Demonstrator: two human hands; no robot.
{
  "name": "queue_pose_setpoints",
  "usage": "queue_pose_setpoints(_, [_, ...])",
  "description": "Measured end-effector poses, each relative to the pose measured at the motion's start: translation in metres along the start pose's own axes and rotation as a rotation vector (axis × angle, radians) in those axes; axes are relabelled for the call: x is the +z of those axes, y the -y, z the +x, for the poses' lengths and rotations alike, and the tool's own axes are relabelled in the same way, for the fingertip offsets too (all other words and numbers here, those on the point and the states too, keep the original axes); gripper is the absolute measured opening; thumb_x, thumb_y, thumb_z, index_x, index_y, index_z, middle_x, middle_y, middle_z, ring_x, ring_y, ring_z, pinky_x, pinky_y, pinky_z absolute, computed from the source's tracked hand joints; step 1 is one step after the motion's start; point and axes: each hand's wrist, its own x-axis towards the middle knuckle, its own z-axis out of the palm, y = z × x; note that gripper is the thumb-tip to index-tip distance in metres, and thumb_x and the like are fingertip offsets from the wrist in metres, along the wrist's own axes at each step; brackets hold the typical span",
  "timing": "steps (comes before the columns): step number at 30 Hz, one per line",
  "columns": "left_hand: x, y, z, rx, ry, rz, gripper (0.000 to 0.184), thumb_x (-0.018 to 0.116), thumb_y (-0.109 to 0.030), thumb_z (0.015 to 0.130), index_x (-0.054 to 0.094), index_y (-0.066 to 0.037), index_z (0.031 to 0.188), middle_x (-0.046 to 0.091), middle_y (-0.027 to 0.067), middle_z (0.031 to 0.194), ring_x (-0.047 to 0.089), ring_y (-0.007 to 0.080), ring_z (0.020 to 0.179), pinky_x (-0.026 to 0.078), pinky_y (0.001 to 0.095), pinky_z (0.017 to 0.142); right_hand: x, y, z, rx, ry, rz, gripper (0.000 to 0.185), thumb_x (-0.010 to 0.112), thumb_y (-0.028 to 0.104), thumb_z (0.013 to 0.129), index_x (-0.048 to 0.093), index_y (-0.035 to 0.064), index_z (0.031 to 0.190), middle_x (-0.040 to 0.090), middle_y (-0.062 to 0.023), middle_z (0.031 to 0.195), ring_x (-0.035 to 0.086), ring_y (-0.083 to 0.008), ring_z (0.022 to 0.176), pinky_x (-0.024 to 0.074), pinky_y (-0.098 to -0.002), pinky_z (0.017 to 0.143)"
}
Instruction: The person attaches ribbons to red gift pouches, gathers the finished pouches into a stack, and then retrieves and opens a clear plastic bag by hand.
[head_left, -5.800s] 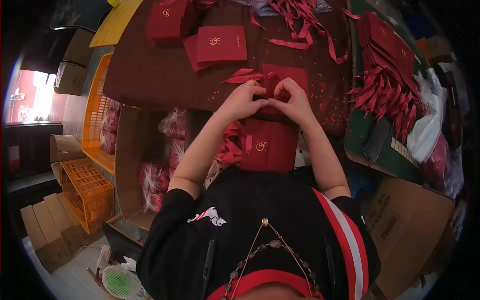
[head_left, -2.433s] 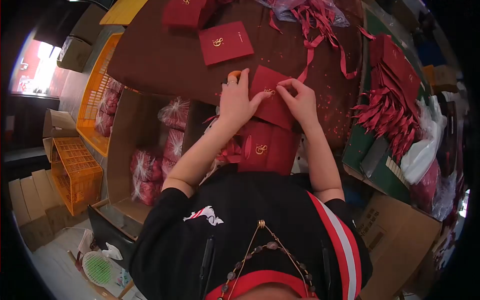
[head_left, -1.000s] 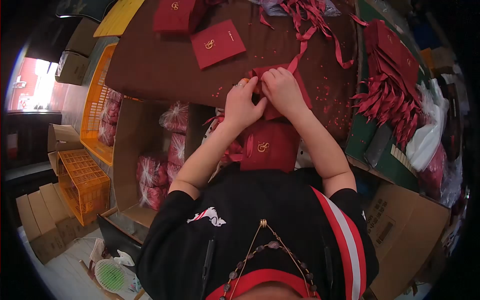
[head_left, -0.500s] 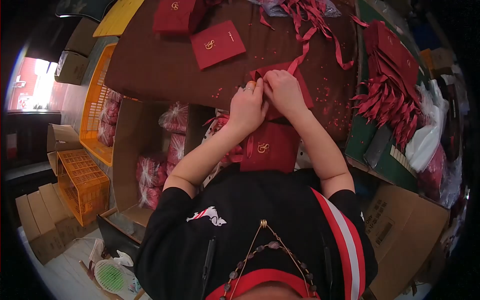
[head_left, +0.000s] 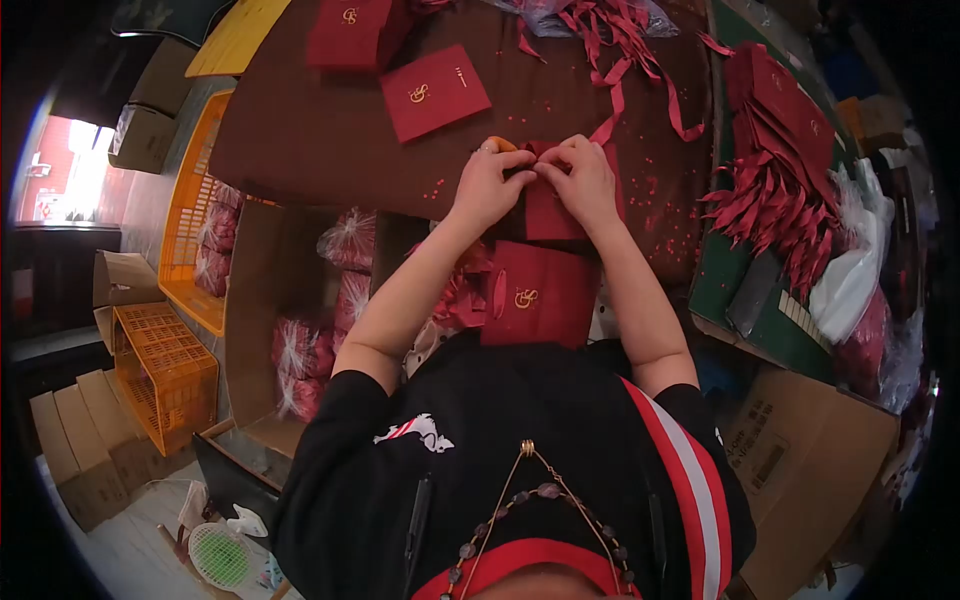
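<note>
The red bag (head_left: 560,218) that we see being worked lies near the centre of the frame, on the near edge of the brown-covered tabletop (head_left: 320,140), which fills the upper middle. At lower right we find a cardboard box (head_left: 810,450), and at left an orange crate (head_left: 190,303) beside red bundles in clear plastic. A stack of red bags (head_left: 800,120) leans at upper right, its ribbons (head_left: 770,205) spilling downward. Just below the worked bag we see a lower bag (head_left: 545,295) with gold letters; a flat bag (head_left: 437,93) with similar letters lies at upper centre-left. The left hand (head_left: 518,167) and right hand (head_left: 562,170) come together at the centre, thumbs and fingers pinched on the upper part of the worked bag; we cannot tell whether ribbon is also between them. One loose ribbon (head_left: 615,100) trails from the top toward the right hand. On the left hand we notice an orange finger cover (head_left: 498,145), and small red specks (head_left: 660,200) dot the cloth to the right.
</note>
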Motion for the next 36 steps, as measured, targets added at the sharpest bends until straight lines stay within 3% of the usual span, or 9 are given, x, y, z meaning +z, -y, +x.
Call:
queue_pose_setpoints(2, [-0.001,0.006,0.007,-0.034,0.092,-0.129,0.027,0.075,-0.018,0.08,0.076,-0.011,0.106,0.062,0.0154,0.103,0.062,0.0339,0.098,0.051,0.0422,0.086,-0.002,-0.004,0.0,0.021,-0.016,0.019,0.017,0.08,0.025,0.077,0.074,0.0106,0.085,0.061,-0.0033,0.09,0.058,-0.0247,0.091,0.0485,-0.0386,0.079])
queue_pose_setpoints(8, [0.007,0.003,0.008,0.114,0.013,0.235,0.025,0.075,-0.016,0.079,0.075,-0.01,0.103,0.063,0.0135,0.101,0.063,0.0337,0.095,0.052,0.0432,0.085,0.0,-0.009,-0.003,-0.02,-0.079,-0.004,0.018,0.08,0.023,0.078,0.075,0.0101,0.089,0.062,-0.0046,0.09,0.059,-0.0257,0.092,0.0489,-0.0372,0.081])
queue_pose_setpoints(16, [0.001,-0.007,0.014,0.313,0.063,0.648,0.008,0.068,-0.017,0.083,0.071,-0.011,0.087,0.063,0.009,0.102,0.062,0.0319,0.092,0.054,0.0421,0.074,-0.006,-0.017,-0.011,0.063,-0.153,0.166,0.057,0.088,0.029,0.069,0.062,0.0086,0.116,0.054,-0.0111,0.114,0.054,-0.0297,0.109,0.0448,-0.0422,0.098])
queue_pose_setpoints(21, [-0.057,0.01,0.006,0.085,0.033,0.693,0.011,0.066,-0.022,0.09,0.071,-0.012,0.091,0.061,0.0065,0.101,0.062,0.0344,0.092,0.054,0.0454,0.074,-0.011,-0.029,-0.012,0.089,-0.211,0.164,0.054,0.087,0.028,0.07,0.062,0.0091,0.113,0.053,-0.0105,0.116,0.052,-0.0301,0.111,0.0446,-0.0425,0.099])
queue_pose_setpoints(25, [-0.053,0.009,-0.013,0.109,-0.249,0.587,0.014,0.067,-0.018,0.089,0.069,-0.012,0.101,0.061,0.0127,0.102,0.062,0.0345,0.091,0.052,0.0447,0.074,-0.011,-0.02,-0.01,0.11,-0.165,0.171,0.051,0.087,0.026,0.072,0.063,0.0071,0.114,0.054,-0.011,0.113,0.056,-0.0272,0.105,0.0474,-0.0403,0.094])
queue_pose_setpoints(26, [-0.043,-0.002,-0.019,0.029,-0.327,0.606,0.029,0.07,-0.02,0.088,0.065,-0.013,0.115,0.059,0.0159,0.105,0.061,0.0363,0.09,0.051,0.0453,0.075,-0.013,-0.018,-0.008,0.153,-0.146,0.243,0.05,0.086,0.026,0.074,0.064,0.0062,0.114,0.054,-0.0113,0.112,0.058,-0.0252,0.101,0.0494,-0.0383,0.091])
queue_pose_setpoints(29, [-0.017,-0.03,-0.037,0.205,-0.152,0.471,0.048,0.074,-0.032,0.086,0.061,-0.014,0.129,0.057,0.019,0.111,0.06,0.0385,0.091,0.05,0.0451,0.078,-0.012,-0.037,0.005,0.269,-0.15,0.551,0.046,0.083,0.026,0.079,0.064,0.0049,0.115,0.055,-0.0116,0.108,0.061,-0.0208,0.088,0.0522,-0.0335,0.081])
queue_pose_setpoints(33, [0.017,-0.034,-0.05,0.142,0.092,0.484,0.061,0.075,-0.046,0.084,0.062,-0.011,0.132,0.056,0.0196,0.115,0.059,0.0383,0.096,0.05,0.0443,0.083,-0.043,-0.049,0.046,0.179,-0.34,0.057,0.041,0.075,0.037,0.088,0.063,0.0025,0.107,0.059,-0.0121,0.099,0.063,-0.0239,0.076,0.0522,-0.0371,0.074])
queue_pose_setpoints(36, [0.014,-0.037,-0.051,0.14,0.101,0.479,0.06,0.074,-0.048,0.084,0.064,-0.01,0.13,0.055,0.0189,0.114,0.059,0.0377,0.095,0.051,0.0436,0.083,-0.042,-0.088,0.085,0.37,-0.226,-0.21,0.049,0.067,0.055,0.087,0.072,0.0074,0.098,0.073,-0.0171,0.096,0.07,-0.0338,0.092,0.0528,-0.0447,0.081])
